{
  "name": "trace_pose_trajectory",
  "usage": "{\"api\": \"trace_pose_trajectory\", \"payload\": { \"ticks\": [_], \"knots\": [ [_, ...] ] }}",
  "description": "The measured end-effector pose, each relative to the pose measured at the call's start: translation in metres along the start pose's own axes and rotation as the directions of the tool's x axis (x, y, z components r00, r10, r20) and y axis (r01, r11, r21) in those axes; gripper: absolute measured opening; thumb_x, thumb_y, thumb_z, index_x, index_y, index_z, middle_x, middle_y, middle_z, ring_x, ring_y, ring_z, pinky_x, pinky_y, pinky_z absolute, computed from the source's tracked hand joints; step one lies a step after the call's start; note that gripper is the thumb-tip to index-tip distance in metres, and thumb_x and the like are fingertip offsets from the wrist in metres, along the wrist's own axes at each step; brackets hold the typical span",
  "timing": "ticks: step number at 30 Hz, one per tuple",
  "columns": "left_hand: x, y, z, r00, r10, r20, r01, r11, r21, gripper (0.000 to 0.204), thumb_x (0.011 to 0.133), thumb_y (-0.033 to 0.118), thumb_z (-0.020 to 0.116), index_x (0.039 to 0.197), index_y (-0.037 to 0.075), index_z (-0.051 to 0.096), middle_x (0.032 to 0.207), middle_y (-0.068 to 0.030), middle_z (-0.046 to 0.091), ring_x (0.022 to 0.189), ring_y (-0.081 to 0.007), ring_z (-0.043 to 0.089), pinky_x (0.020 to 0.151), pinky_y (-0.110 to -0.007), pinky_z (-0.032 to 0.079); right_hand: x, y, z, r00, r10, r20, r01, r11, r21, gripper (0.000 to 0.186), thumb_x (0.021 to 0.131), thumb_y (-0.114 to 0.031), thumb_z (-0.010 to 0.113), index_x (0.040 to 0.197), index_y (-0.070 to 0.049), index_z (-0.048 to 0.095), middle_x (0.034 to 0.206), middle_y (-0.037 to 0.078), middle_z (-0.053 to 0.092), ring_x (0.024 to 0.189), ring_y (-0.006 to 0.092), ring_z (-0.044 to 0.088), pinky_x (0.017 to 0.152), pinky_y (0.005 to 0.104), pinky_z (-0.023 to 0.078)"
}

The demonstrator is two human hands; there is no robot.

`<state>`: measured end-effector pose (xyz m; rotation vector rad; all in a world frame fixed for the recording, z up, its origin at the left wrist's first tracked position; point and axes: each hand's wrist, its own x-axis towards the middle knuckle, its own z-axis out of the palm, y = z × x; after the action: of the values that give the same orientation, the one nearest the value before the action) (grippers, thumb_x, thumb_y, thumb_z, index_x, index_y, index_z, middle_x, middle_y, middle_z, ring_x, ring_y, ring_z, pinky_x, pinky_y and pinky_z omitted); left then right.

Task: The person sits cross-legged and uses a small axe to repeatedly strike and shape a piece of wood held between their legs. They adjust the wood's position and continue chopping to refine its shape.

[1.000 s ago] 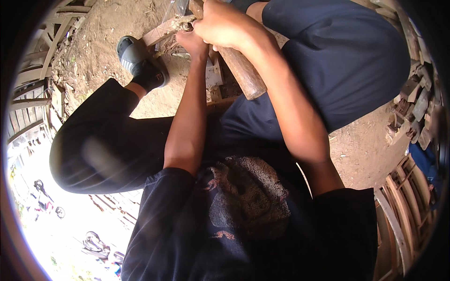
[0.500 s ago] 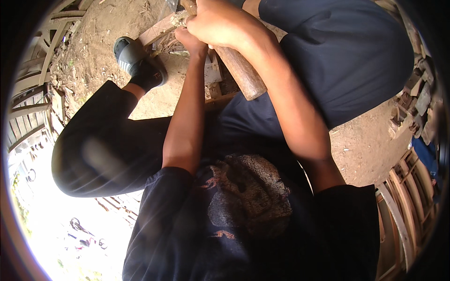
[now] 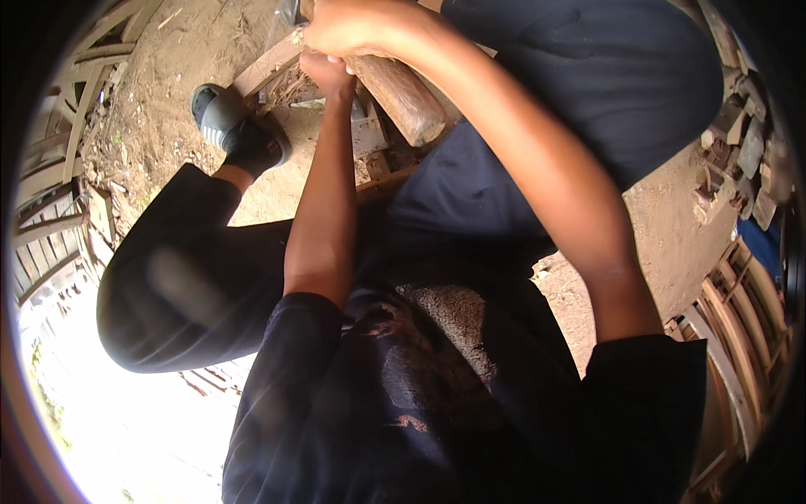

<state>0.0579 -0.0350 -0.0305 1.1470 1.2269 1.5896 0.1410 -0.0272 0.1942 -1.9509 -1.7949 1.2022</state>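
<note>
Nearest in my view is the dark shirt (image 3: 437,428), low in the frame; above it, the right forearm (image 3: 520,143) now swings out wider to the right than half a second ago; the right hand (image 3: 340,29), at the upper middle, is wrapped closely about the thick round piece of wood (image 3: 399,97), whose lower end points down to the centre, while its part beneath the palm is hidden; this wood and both hands have moved a little up and to the left, so I judge that the work is in the middle of a stroke, with the hold not loosened; the left hand (image 3: 326,74) is curled just below the right one, but whether it grips something I cannot tell; past them, a pale plank (image 3: 269,67) slants near the shoe (image 3: 222,118) at the upper left; farthest, wood pieces (image 3: 747,160) are heaped at the right edge.
</note>
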Motion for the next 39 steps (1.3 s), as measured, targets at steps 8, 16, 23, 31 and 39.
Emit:
{"api": "trace_pose_trajectory", "payload": {
  "ticks": [8,16,23,31,39],
  "knots": [
    [-0.001,0.027,0.019,0.991,-0.112,-0.073,0.123,0.980,0.155,0.046,0.075,0.030,0.075,0.055,-0.005,0.052,0.049,-0.0067,0.055,0.047,-0.0118,0.048,0.045,-0.034,0.039,0.024,-0.004,-0.027,0.999,-0.041,0.003,0.041,0.995,-0.094,0.024,0.073,-0.016,0.060,0.082,0.003,0.072,0.085,0.026,0.067,0.080,0.0338,0.069,0.069,0.0398,0.055],
    [-0.010,0.001,-0.011,0.989,-0.103,-0.108,0.122,0.975,0.188,0.047,0.070,0.026,0.076,0.053,-0.005,0.043,0.053,-0.0074,0.052,0.052,-0.0127,0.045,0.047,-0.035,0.038,0.020,0.023,0.012,0.984,0.028,0.177,-0.019,0.998,-0.055,0.025,0.079,-0.017,0.060,0.085,0.004,0.072,0.089,0.026,0.068,0.088,0.0340,0.069,0.074,0.0407,0.053],
    [-0.009,0.011,-0.003,0.999,-0.038,0.030,0.030,0.977,0.209,0.042,0.077,0.027,0.071,0.061,-0.007,0.052,0.056,-0.0026,0.054,0.056,-0.0104,0.048,0.048,-0.033,0.040,0.010,-0.003,-0.002,0.997,-0.078,0.026,0.076,0.993,0.090,0.025,0.080,-0.010,0.061,0.096,0.008,0.067,0.096,0.030,0.065,0.092,0.0381,0.067,0.077,0.0422,0.053],
    [-0.004,-0.007,-0.015,0.998,0.046,0.040,-0.053,0.983,0.177,0.033,0.081,0.026,0.070,0.081,-0.006,0.060,0.072,-0.0033,0.061,0.069,-0.0112,0.055,0.060,-0.030,0.044,-0.024,-0.015,-0.006,0.994,-0.074,0.079,0.069,0.996,0.061,0.031,0.083,-0.017,0.062,0.100,0.008,0.066,0.100,0.029,0.065,0.096,0.0358,0.067,0.079,0.0411,0.054],
    [-0.009,-0.008,-0.008,0.999,0.047,-0.014,-0.043,0.979,0.198,0.033,0.083,0.026,0.069,0.091,-0.005,0.060,0.083,-0.0054,0.062,0.078,-0.0129,0.057,0.067,-0.031,0.045,-0.038,-0.022,-0.023,0.988,-0.051,0.144,0.033,0.991,0.129,0.031,0.083,-0.018,0.063,0.102,0.008,0.066,0.102,0.028,0.066,0.096,0.0348,0.067,0.080,0.0401,0.054]
  ]
}}
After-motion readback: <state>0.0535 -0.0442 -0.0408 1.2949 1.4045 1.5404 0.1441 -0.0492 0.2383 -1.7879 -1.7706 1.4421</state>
